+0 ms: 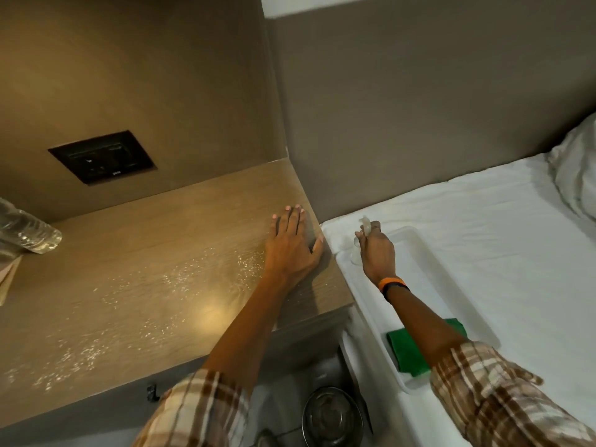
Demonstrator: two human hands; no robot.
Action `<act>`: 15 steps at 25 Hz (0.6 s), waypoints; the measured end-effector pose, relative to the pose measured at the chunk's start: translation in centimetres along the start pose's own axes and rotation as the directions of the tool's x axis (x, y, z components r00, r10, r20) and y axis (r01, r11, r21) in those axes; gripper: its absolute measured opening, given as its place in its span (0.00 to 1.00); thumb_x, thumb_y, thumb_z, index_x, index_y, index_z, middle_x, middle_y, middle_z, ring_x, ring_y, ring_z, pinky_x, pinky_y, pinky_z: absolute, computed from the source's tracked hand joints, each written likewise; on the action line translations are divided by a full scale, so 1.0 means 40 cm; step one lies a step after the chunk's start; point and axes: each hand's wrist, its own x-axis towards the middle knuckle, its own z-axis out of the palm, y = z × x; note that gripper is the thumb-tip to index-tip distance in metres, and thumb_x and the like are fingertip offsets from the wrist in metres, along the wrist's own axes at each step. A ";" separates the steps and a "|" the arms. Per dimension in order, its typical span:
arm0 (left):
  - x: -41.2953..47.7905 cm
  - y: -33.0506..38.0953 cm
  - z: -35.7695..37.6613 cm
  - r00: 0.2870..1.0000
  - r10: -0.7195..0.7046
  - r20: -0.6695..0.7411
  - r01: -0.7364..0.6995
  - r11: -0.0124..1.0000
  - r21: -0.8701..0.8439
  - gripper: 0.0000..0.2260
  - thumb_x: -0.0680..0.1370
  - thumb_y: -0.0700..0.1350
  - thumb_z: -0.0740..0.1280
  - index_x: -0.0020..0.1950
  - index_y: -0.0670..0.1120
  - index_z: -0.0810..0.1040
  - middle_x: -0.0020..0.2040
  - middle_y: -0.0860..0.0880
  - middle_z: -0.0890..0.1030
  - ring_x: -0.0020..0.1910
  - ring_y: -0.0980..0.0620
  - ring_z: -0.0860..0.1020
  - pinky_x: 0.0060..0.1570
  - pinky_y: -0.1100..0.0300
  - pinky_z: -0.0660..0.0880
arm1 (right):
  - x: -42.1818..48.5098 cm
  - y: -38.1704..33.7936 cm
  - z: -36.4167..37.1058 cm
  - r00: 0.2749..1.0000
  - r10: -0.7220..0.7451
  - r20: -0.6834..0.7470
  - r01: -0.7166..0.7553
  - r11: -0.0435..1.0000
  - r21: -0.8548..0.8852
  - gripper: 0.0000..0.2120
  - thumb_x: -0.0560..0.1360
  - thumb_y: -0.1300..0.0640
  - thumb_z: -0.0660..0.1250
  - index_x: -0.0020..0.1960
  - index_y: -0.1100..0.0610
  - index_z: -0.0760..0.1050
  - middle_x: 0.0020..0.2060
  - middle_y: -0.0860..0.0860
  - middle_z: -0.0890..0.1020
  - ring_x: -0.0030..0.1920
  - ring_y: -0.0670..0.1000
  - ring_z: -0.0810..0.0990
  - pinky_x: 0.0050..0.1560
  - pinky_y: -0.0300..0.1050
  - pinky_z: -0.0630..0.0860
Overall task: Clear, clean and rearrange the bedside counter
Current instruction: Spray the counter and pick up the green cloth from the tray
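The wooden bedside counter (135, 279) is speckled with wet droplets across its top. My left hand (292, 243) lies flat, fingers apart, on the counter's right end near the bed. My right hand (375, 250) is closed around a small clear spray bottle (366, 224), held upright over the far end of a white plastic tray (451, 285) that rests on the bed. A folded green cloth (411, 353) lies in the near end of the tray, partly hidden by my right forearm.
A clear water bottle (27, 232) lies at the counter's left edge beside a paper or book corner (8, 279). A dark socket panel (103, 156) is set in the back wall. A steel bin (332, 417) stands on the floor. White bed sheet (500, 221) and pillow (577, 169) to the right.
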 end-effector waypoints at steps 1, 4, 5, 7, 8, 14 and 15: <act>-0.007 0.006 -0.021 1.000 0.009 0.016 -0.010 1.000 0.012 0.33 0.82 0.61 0.50 0.81 0.43 0.52 0.82 0.43 0.55 0.82 0.44 0.51 0.80 0.43 0.47 | -0.016 -0.034 -0.046 1.000 -0.012 -0.021 0.014 0.998 0.062 0.11 0.84 0.53 0.60 0.61 0.60 0.70 0.46 0.58 0.84 0.47 0.61 0.84 0.43 0.50 0.78; -0.038 0.009 -0.083 1.000 0.001 -0.012 0.000 1.000 0.010 0.31 0.82 0.57 0.52 0.81 0.42 0.53 0.82 0.42 0.56 0.81 0.43 0.51 0.80 0.42 0.46 | -0.063 -0.165 -0.197 0.984 -0.138 -0.116 0.160 0.966 0.203 0.14 0.83 0.46 0.57 0.57 0.56 0.72 0.40 0.47 0.78 0.39 0.50 0.80 0.36 0.31 0.68; -0.054 0.000 -0.101 1.000 0.000 -0.019 0.001 1.000 0.008 0.31 0.82 0.56 0.52 0.81 0.42 0.53 0.82 0.41 0.56 0.81 0.43 0.51 0.80 0.42 0.46 | -0.085 -0.217 -0.244 0.970 -0.187 -0.154 0.221 0.941 0.255 0.17 0.83 0.42 0.55 0.56 0.55 0.72 0.39 0.44 0.76 0.38 0.46 0.78 0.35 0.29 0.68; -0.094 -0.028 -0.122 1.000 0.007 -0.019 -0.007 1.000 -0.003 0.32 0.81 0.56 0.53 0.81 0.41 0.53 0.82 0.41 0.56 0.82 0.43 0.51 0.80 0.43 0.45 | -0.137 -0.311 -0.314 0.945 -0.250 -0.211 0.317 0.860 0.400 0.17 0.82 0.37 0.54 0.55 0.47 0.74 0.41 0.47 0.76 0.39 0.46 0.79 0.37 0.31 0.73; -0.123 -0.053 -0.132 1.000 -0.001 -0.030 0.001 1.000 -0.007 0.32 0.81 0.56 0.53 0.81 0.41 0.53 0.81 0.41 0.56 0.82 0.43 0.51 0.80 0.43 0.43 | -0.171 -0.361 -0.335 0.934 -0.273 -0.229 0.352 0.806 0.476 0.14 0.81 0.36 0.55 0.54 0.41 0.75 0.44 0.50 0.78 0.38 0.47 0.81 0.36 0.37 0.77; -0.348 -0.351 -0.181 0.979 -0.177 -0.100 0.174 0.984 -0.034 0.31 0.82 0.57 0.52 0.81 0.41 0.54 0.81 0.41 0.57 0.82 0.46 0.51 0.80 0.48 0.42 | -0.402 -0.609 -0.185 0.938 -0.345 0.029 0.217 0.652 0.726 0.04 0.81 0.48 0.66 0.55 0.42 0.72 0.48 0.51 0.87 0.27 0.52 0.82 0.26 0.43 0.78; -0.390 -0.413 -0.189 0.972 -0.212 -0.098 0.209 0.977 -0.041 0.31 0.83 0.57 0.52 0.81 0.42 0.54 0.81 0.42 0.57 0.82 0.46 0.51 0.80 0.48 0.42 | -0.439 -0.635 -0.133 0.936 -0.339 0.091 0.169 0.663 0.729 0.08 0.81 0.51 0.67 0.58 0.44 0.70 0.47 0.52 0.87 0.29 0.51 0.83 0.25 0.43 0.78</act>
